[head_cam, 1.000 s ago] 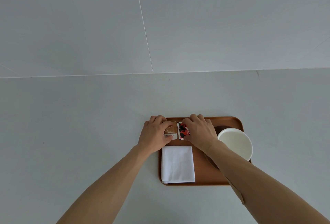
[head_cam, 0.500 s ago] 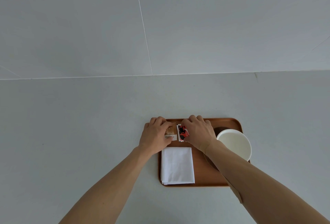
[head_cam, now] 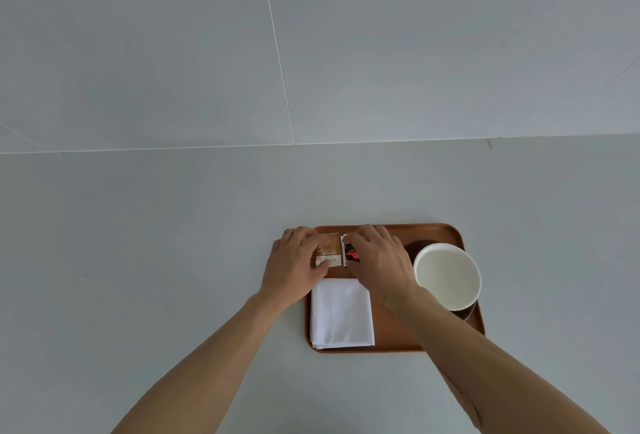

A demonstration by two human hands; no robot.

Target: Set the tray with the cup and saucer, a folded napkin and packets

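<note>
On the grey counter (head_cam: 138, 260) a brown wooden tray (head_cam: 446, 231) holds a folded white napkin (head_cam: 341, 312) at its near left, a white cup (head_cam: 446, 274) on a dark saucer (head_cam: 417, 248) at right. The left hand (head_cam: 294, 267) pinches a brown packet (head_cam: 327, 253) at the tray's far left; the right hand (head_cam: 381, 260) has its fingers closed on a red-and-black packet (head_cam: 350, 253) just beside it.

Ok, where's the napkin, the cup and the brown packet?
napkin (head_cam: 341, 314), head view, middle of the folded white cloth.
cup (head_cam: 446, 274), head view, its white inside.
brown packet (head_cam: 327, 253), head view, printed face.
</note>
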